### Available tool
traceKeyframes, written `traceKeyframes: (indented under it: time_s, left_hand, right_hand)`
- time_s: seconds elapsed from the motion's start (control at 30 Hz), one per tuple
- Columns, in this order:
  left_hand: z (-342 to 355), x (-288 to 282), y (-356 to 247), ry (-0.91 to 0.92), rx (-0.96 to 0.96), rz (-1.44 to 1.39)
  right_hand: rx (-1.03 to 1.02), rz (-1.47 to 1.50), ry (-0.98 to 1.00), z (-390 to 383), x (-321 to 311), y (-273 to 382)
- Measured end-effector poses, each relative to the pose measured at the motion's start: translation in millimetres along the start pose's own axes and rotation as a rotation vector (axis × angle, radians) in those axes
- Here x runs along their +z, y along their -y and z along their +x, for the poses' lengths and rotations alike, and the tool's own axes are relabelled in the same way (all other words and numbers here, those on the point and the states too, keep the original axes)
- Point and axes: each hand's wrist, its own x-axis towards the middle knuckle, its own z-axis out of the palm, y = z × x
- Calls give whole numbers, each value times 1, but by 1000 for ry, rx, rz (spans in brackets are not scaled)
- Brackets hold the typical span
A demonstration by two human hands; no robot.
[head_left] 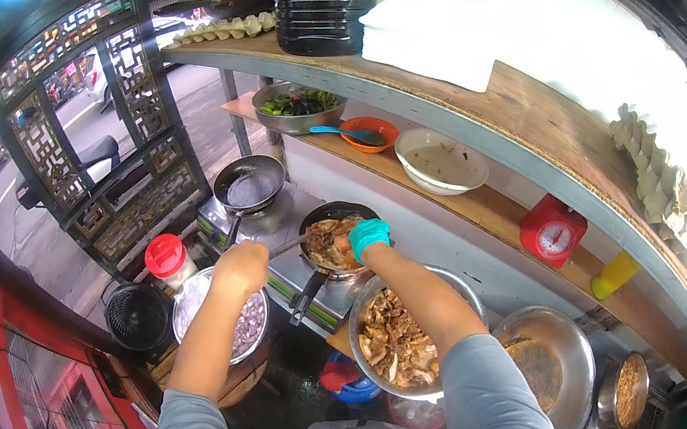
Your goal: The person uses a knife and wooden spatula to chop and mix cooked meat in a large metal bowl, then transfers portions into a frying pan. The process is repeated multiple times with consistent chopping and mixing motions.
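My left hand (241, 266) is closed around the handle of a cooking utensil (288, 246), whose far end goes into a dark frying pan (315, 285). Browned meat pieces in sauce (329, 241) fill that pan, which sits on the stove. At its right rim, my right hand (369, 237) wears a teal glove, fingers curled down by the meat; what they hold is hidden. Under my right forearm stands a big metal bowl (361, 340) of cooked meat pieces (400, 345). Below my left hand is a bowl of chopped onions (249, 326), partly covered by my forearm.
A second pan (250, 182) rests on the left burner. A red-lidded tub (168, 257) and a black basket (138, 316) stand left. A wide metal basin (572, 369) is at right. Shelves ahead carry a white bowl (441, 162), a red scale (552, 231) and a yellow bottle (616, 276).
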Motion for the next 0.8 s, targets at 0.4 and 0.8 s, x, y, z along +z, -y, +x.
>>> traceKeyframes:
  time_s: [0.4, 0.8]
  left_hand:
    - [40, 45, -30, -23, 88, 205]
    - [22, 56, -39, -37, 125, 182]
  right_hand:
    - [78, 95, -29, -31, -21, -45]
    - [144, 183, -46, -33, -1, -58]
